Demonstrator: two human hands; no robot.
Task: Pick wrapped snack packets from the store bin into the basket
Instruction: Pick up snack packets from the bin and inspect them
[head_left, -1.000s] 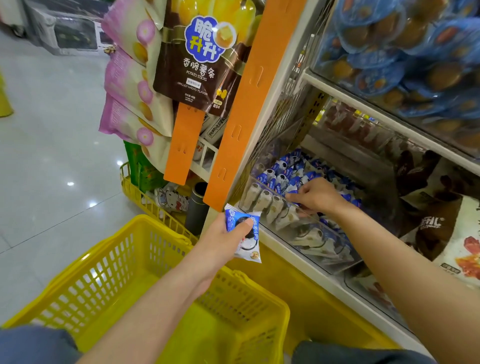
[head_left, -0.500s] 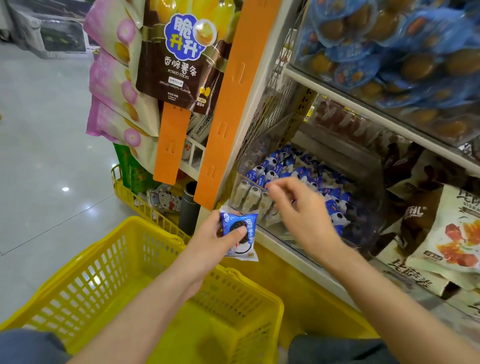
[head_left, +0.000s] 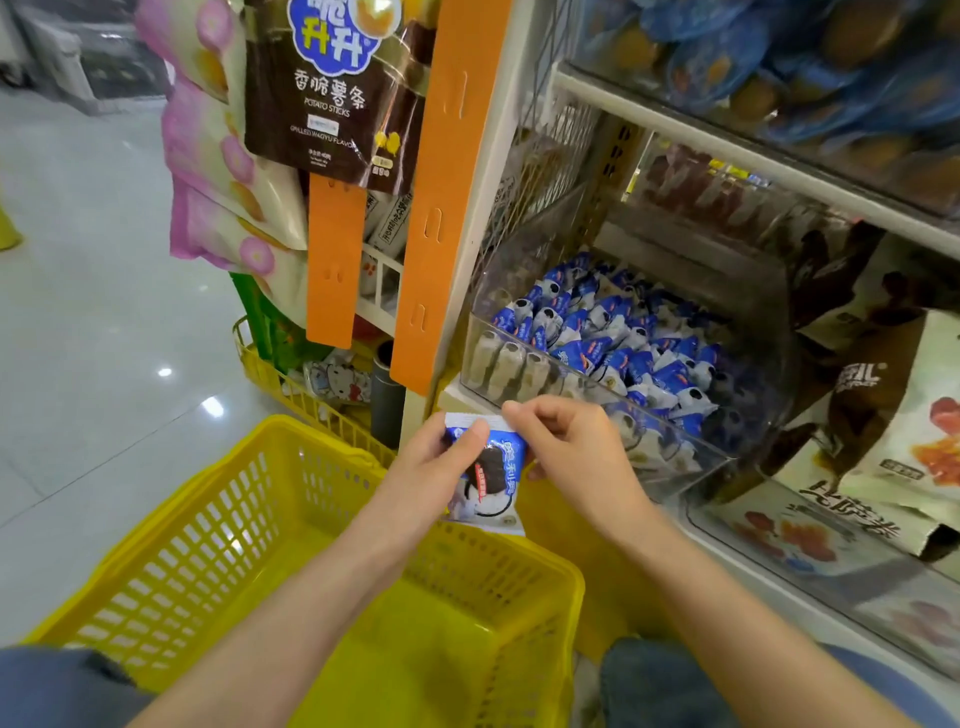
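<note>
My left hand (head_left: 428, 470) holds a blue-and-white wrapped snack packet (head_left: 488, 486) just above the far rim of the yellow basket (head_left: 208, 499). My right hand (head_left: 576, 452) is beside it, its curled fingers pinching the packet's upper right edge. Whether a second packet sits behind the first is hidden. The clear plastic store bin (head_left: 691, 457) on the shelf, right behind my hands, holds several more of the same packets (head_left: 613, 338). The basket's inside shows no packets.
An orange hanging strip (head_left: 441, 208) and snack bags (head_left: 332, 88) hang left of the shelf. A second yellow basket (head_left: 270, 374) with goods stands behind it. Larger snack bags (head_left: 893, 426) fill the bin to the right. Grey tiled floor (head_left: 93, 338) lies left.
My right hand came out of the bin and moved down-left to meet the packet in my left hand. The left hand stayed over the basket's far rim.
</note>
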